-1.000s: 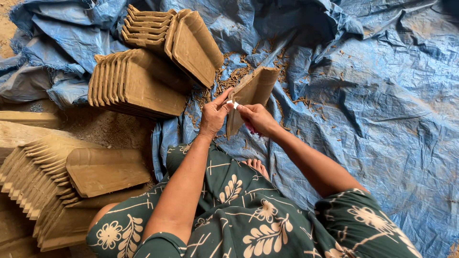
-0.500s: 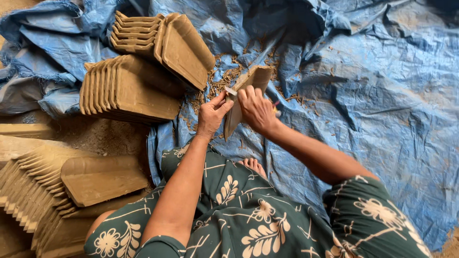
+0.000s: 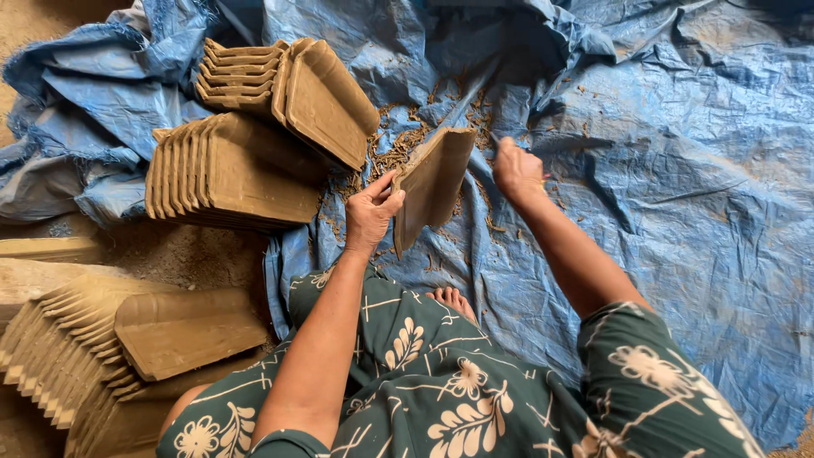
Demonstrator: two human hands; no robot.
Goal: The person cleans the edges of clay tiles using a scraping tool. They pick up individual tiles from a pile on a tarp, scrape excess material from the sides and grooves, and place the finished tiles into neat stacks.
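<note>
My left hand (image 3: 373, 212) grips a brown clay tile (image 3: 434, 180) by its near edge and holds it upright, edge on to me, above the blue tarp (image 3: 678, 212). My right hand (image 3: 517, 170) is closed just to the right of the tile's far end, fingers curled around a small thin tool that I can barely see. Brown clay shavings (image 3: 407, 140) lie on the tarp under and behind the tile. My bare foot (image 3: 452, 299) shows below, between my knees in a green flowered garment.
Two rows of stacked clay tiles (image 3: 229, 170) stand on the tarp at the upper left, with more leaning behind them (image 3: 322, 97). Another row of tiles (image 3: 93, 356) lies on the dirt floor at the lower left.
My right hand has slid away along the tile to its far right end. The tile has tilted more upright, and the view has shifted slightly.
</note>
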